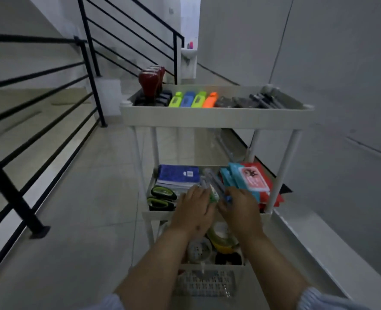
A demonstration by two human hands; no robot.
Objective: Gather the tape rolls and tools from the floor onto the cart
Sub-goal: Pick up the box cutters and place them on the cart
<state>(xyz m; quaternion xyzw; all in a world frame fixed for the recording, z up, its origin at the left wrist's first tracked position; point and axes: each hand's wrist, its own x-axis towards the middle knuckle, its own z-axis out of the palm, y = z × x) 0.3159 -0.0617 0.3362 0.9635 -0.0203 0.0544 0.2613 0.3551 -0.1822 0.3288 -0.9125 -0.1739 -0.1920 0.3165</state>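
Observation:
A white three-tier cart [216,118] stands before me. Both hands reach over its middle shelf [156,214]. My left hand [195,209] and my right hand [238,209] together hold a bundle of clear tubes with green and blue ends [214,186], fingers curled around it. On the bottom tier, between my forearms, lie a yellow tape roll [222,239], a clear tape roll [199,250] and a black roll [227,258]. Two green-black tools [161,198] lie on the middle shelf's left. The view is blurred.
The top shelf carries red stamps [151,82], coloured highlighters [193,99] and dark pens [263,100]. A blue notebook [178,175] and teal and red packs [252,182] fill the middle shelf. Black stair railing [51,121] runs left; a wall is close on the right.

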